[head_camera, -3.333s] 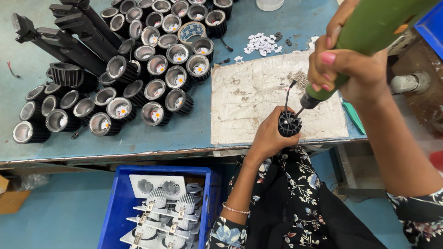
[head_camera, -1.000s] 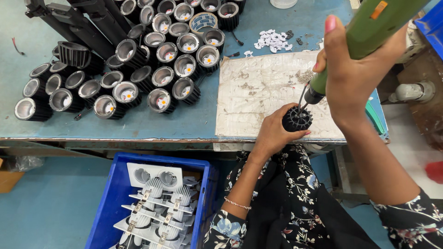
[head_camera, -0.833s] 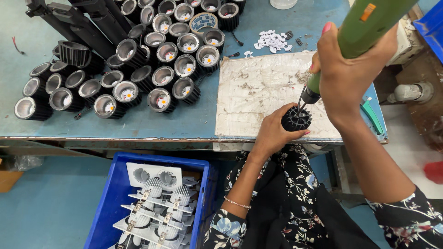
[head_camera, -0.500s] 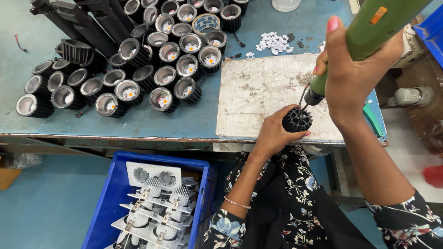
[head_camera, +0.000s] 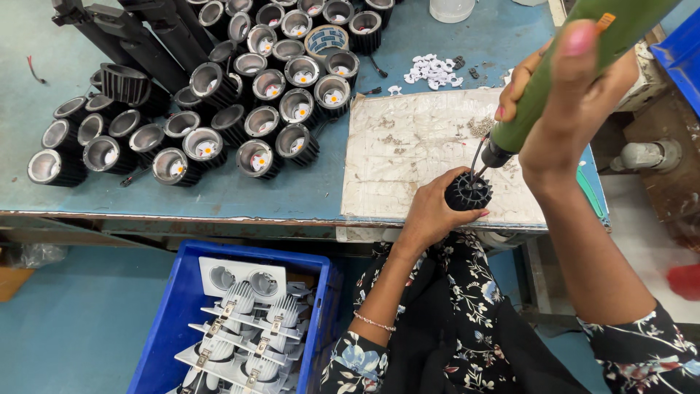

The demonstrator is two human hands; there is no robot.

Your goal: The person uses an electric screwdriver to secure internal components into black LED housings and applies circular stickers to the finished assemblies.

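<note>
My left hand [head_camera: 432, 211] grips a black finned lamp housing [head_camera: 468, 192] near the front edge of the blue workbench [head_camera: 306, 193]. My right hand [head_camera: 565, 106] holds a green electric screwdriver [head_camera: 543, 84] upright and tilted, its tip down in the top of the housing. Two thin wires run up from the housing beside the tip. Both rest over a worn white mat [head_camera: 426, 157] on the bench.
Several black downlight housings [head_camera: 255, 95] with reflectors crowd the bench's left side, with long black track fittings [head_camera: 138, 36] behind. Small white parts [head_camera: 432, 69] lie at the back. A blue crate [head_camera: 240, 321] of white fittings stands on the floor below.
Both hands have kept their hold, with the screwdriver tip staying on the housing. The view has shifted slightly; the screwdriver and housing show no clear movement.
</note>
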